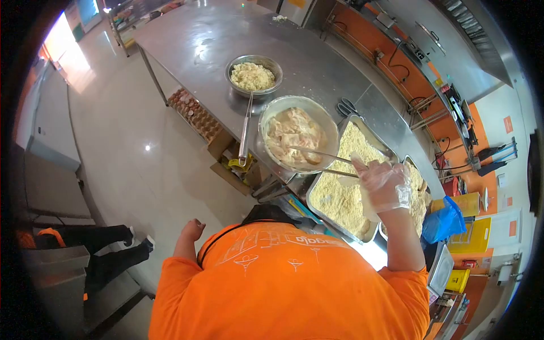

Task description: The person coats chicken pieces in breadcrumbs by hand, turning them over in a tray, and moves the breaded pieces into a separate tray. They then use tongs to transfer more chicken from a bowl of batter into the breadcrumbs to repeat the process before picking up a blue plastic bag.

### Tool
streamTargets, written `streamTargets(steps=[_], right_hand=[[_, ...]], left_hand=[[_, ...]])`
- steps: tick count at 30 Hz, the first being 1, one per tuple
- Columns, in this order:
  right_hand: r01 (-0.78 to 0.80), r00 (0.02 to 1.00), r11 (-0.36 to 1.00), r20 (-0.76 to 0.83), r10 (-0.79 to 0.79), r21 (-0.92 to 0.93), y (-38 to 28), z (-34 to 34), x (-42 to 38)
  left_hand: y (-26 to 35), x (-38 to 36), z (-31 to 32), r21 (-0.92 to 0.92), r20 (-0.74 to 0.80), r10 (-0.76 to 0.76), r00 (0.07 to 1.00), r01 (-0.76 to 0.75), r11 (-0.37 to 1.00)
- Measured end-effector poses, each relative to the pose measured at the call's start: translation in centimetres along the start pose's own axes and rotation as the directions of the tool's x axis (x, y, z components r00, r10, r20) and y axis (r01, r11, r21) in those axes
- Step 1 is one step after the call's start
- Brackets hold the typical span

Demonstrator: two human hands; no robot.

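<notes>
My right hand (385,180), in a clear plastic glove, is closed around metal tongs (326,154). Their tips reach into a large bowl (331,122) of pale, wet meat pieces (292,133). Beneath the hand lies a metal tray (311,195) of yellowish crumbs (343,195). My left hand (194,228) hangs bare at my left side, away from the table, its fingers curled with nothing visible in them. A strainer (245,130) with crumbly food (252,76) rests in a metal bowl behind the large bowl.
Black-handled scissors (347,106) lie on the steel table (317,62) beyond the tray. A second crumb tray (416,195) and a blue plastic bag (445,221) are at right. Egg trays (195,116) sit under the table. Another person's legs (116,255) show at lower left.
</notes>
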State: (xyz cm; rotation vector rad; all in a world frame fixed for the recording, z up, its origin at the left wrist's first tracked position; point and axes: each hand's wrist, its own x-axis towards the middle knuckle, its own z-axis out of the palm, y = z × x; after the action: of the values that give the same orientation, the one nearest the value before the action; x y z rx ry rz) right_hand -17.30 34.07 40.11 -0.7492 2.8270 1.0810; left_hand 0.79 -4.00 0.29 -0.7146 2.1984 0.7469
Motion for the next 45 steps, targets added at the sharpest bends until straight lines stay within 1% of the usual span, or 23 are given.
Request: streamTargets(steps=[6, 9, 10, 13, 14, 17, 18, 19, 21, 22, 25, 26, 27, 28, 29, 30, 31, 33, 34, 37, 40, 44, 45], right_hand=[[0.033, 0.999, 0.998, -0.001, -0.034, -0.058, -1.8, -0.9, 0.8], [0.01, 0.995, 1.0, -0.096, -0.012, -0.024, -4.3, -0.7, 1.0], [0.017, 0.998, 0.998, -0.067, -0.013, 0.068, -4.8, -1.6, 1.4], [0.025, 0.978, 0.988, -0.208, 0.007, 0.155, -6.3, -0.3, 3.7], [0.009, 0.994, 0.989, -0.107, 0.007, 0.148, -6.4, -1.4, 4.4], [-0.03, 0.999, 0.988, 0.015, 0.028, 0.154, -5.8, -2.0, 7.0], [-0.123, 0.988, 0.969, 0.119, 0.099, 0.215, -4.9, -2.1, 7.8], [-0.073, 0.994, 0.964, 0.098, 0.049, 0.254, -3.8, -1.8, 7.8], [0.028, 0.998, 0.947, 0.047, -0.045, 0.321, -1.4, -1.1, 7.5], [-0.017, 0.976, 0.932, 0.208, -0.064, 0.363, -0.8, -0.7, 7.4], [-0.157, 0.964, 0.779, 0.264, -0.012, 0.607, -0.7, 2.3, 6.3], [-0.158, 0.97, 0.406, 0.218, -0.107, 0.9, -0.4, 5.8, 5.8], [-0.148, 0.976, -0.061, 0.136, -0.172, 0.987, 0.3, 10.6, 5.2], [-0.133, 0.98, -0.514, 0.036, -0.194, 0.847, 0.4, 13.1, 4.4], [-0.094, 0.985, -0.25, 0.054, -0.163, 0.964, 0.1, 13.6, 3.5], [-0.055, 0.99, 0.037, 0.059, -0.13, 0.998, -0.1, 13.9, 2.7], [-0.016, 0.994, 0.321, 0.05, -0.097, 0.947, -0.2, 13.8, 2.2], [-0.281, 0.96, 0.05, 0.28, 0.027, 0.958, -1.5, 12.5, 1.2], [-0.396, 0.912, -0.104, 0.403, 0.069, 0.913, -1.9, 12.0, 0.7], [-0.158, 0.956, -0.408, 0.242, 0.163, 0.899, -2.1, 14.2, 0.2], [-0.122, 0.917, -0.614, 0.325, 0.23, 0.78, -1.0, 13.7, 0.1], [-0.145, 0.875, -0.445, 0.325, 0.359, 0.884, -0.2, 9.0, -0.9], [-0.134, 0.872, -0.465, 0.327, 0.364, 0.875, -0.2, 9.0, -0.9]], left_hand=[[-0.6, 0.2, 0.3, -0.014, -0.006, 0.007, 1.0, -0.007, 1.0], [0.0, -0.6, 0.0, -0.002, 0.014, 0.009, 1.0, -0.009, 1.0], [0.3, -1.0, -0.1, -0.002, 0.021, 0.008, 1.0, -0.008, 1.0], [0.4, -1.3, 0.1, 0.005, -0.023, 0.017, 1.0, -0.017, 1.0], [0.1, -1.0, 0.4, -0.006, -0.061, 0.047, 0.997, -0.047, 0.999], [-0.9, 0.6, 1.1, -0.031, -0.152, 0.11, 0.982, -0.116, 0.993], [-1.0, 0.9, 1.4, -0.038, -0.166, 0.115, 0.979, -0.123, 0.992], [-0.8, 0.8, 1.4, -0.046, -0.177, 0.121, 0.977, -0.131, 0.99], [0.1, 0.0, 0.4, -0.01, -0.015, 0.062, 0.998, -0.063, 0.998], [0.9, -0.1, 0.1, 0.004, 0.062, 0.033, 0.998, -0.034, 0.999], [-0.3, 0.2, 2.0, -0.018, -0.013, 0.012, 1.0, -0.012, 1.0], [-0.4, -0.1, 2.2, -0.016, -0.01, -0.007, 1.0, 0.007, 1.0], [-0.3, -0.7, 1.9, -0.014, -0.007, -0.026, 1.0, 0.026, 1.0], [-0.2, -1.1, 1.8, -0.013, -0.004, -0.044, 0.999, 0.044, 0.999], [-0.3, -1.1, 1.8, -0.014, -0.008, -0.045, 0.999, 0.044, 0.999], [-0.6, -1.0, 1.8, -0.017, -0.011, -0.046, 0.999, 0.045, 0.999], [-0.8, -1.0, 1.7, -0.019, -0.016, -0.048, 0.999, 0.047, 0.999], [-1.2, -0.9, 1.8, -0.03, -0.024, -0.053, 0.998, 0.053, 0.998], [-1.3, -0.7, 1.9, -0.016, -0.03, -0.051, 0.998, 0.051, 0.999], [-0.6, -0.3, 1.5, 0.005, -0.032, -0.023, 0.999, 0.024, 1.0], [1.2, -0.8, 0.3, -0.002, -0.025, 0.023, 0.999, -0.023, 1.0], [1.7, 0.5, 0.6, -0.033, -0.03, 0.087, 0.996, -0.088, 0.996], [1.7, 0.8, 0.8, -0.015, -0.03, 0.097, 0.995, -0.097, 0.995]])
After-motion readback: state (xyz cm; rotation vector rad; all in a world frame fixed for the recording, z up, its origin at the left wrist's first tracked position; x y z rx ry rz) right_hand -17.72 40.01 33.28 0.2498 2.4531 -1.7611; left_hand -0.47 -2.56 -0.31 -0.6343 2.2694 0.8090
